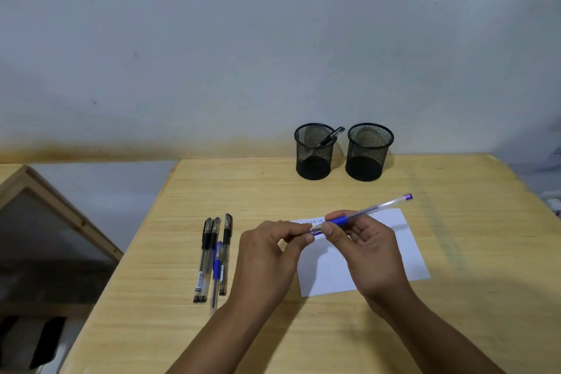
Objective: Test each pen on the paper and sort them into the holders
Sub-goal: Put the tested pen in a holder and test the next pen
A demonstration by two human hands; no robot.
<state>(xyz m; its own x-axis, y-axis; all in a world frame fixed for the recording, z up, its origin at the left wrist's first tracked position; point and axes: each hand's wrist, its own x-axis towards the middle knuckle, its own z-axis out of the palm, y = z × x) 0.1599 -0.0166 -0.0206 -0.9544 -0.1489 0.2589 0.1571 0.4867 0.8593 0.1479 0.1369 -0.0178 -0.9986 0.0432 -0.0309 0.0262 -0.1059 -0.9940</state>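
Both my hands are gripping the blue pen (361, 214), right hand (367, 249) steadying the barrel, left hand (267, 252) pinching its tip end, probably the cap.

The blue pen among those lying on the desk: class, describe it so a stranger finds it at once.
On the wooden desk, left of the white paper, four pens lie side by side. The blue pen has a blue grip and sits nearer the desk's front edge than the black pens.

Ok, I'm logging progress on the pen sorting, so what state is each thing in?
Blue pen: held in both hands above the paper.
Left hand: pinching its tip end.
Right hand: gripping its barrel.
Left holder: one pen inside.
Right holder: looks empty.
Paper: marks on its far edge.
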